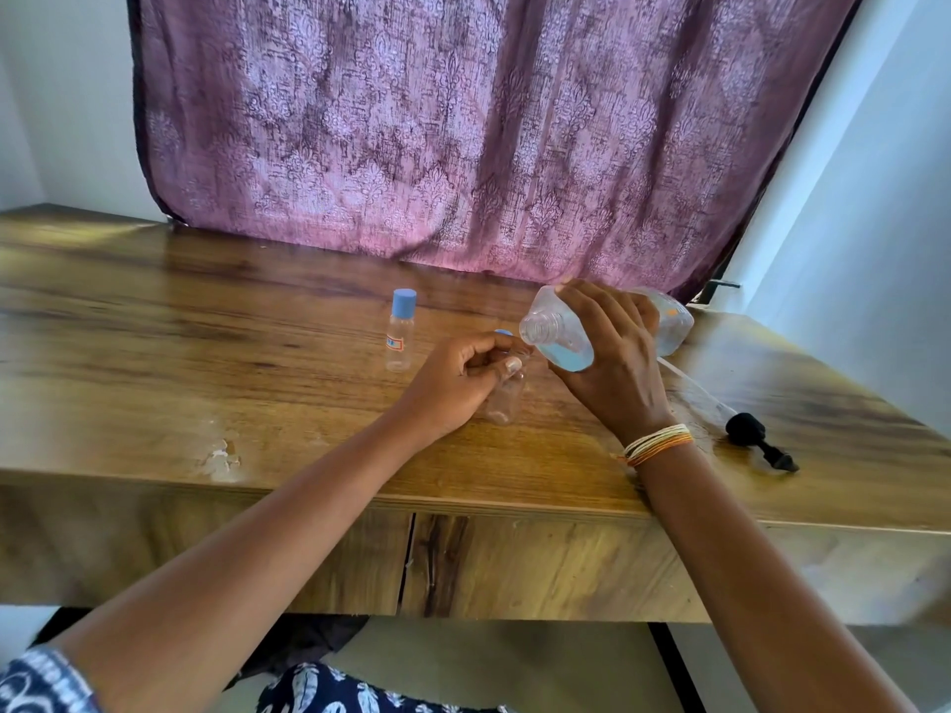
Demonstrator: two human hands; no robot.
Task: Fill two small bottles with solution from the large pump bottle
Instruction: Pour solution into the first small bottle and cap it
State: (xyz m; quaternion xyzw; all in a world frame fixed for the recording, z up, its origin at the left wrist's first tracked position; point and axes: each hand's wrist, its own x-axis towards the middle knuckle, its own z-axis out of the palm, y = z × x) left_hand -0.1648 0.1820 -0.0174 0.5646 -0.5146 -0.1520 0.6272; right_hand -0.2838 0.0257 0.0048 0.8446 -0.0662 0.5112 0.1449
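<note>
My right hand (612,362) grips the large clear bottle (558,331), tipped on its side with its open neck pointing left and pale blue liquid pooled at its low side. Just below that neck, my left hand (458,380) holds a small clear uncapped bottle (504,398) upright on the wooden table (206,352). Behind my left fingers a blue cap (503,332) peeks out. A second small bottle (400,331) with a blue cap and a red-edged label stands to the left, apart from both hands.
The black pump head (756,437) with its long clear tube lies on the table to the right of my right wrist. A purple patterned curtain (463,120) hangs behind the table. The table's front edge runs below my forearms.
</note>
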